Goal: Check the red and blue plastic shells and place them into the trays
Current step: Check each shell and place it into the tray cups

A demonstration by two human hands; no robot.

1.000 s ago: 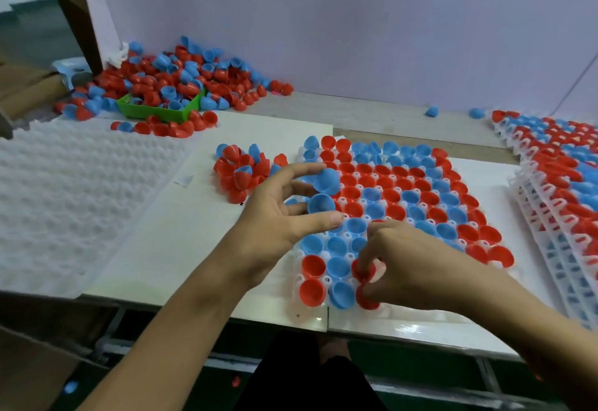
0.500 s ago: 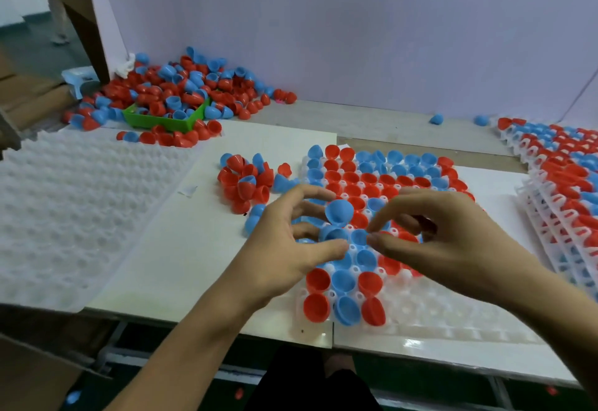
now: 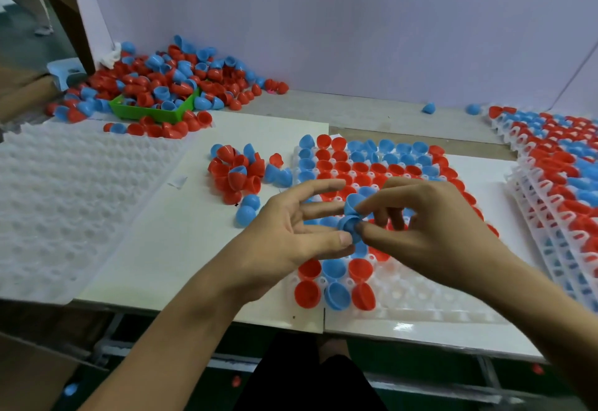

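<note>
Backdrop: a pale lilac wall (image 3: 356, 22) filled the upper frame, above a white worktable (image 3: 181, 235).
Loose supply: a big heap of red and blue shells (image 3: 168, 77) lay upper left around a green bin (image 3: 152, 112); a small pile (image 3: 236, 174) sat centre-left.
Working tray (image 3: 430, 307): centre frame, mostly filled; its lower-right pockets were bare.
Other trays: a bare tray (image 3: 64, 203) at left, filled stacked trays (image 3: 556, 164) at right.
Change: half a second before, the right hand (image 3: 433, 226) was reaching; it had now closed on the upper blue shell (image 3: 351, 201), so I judge a placement is next.
Left hand (image 3: 291, 232): thumb and finger pinched the lower blue shell (image 3: 348, 226).
Shell versus grip: both shells touched, held between the two hands' fingertips above the tray.
</note>
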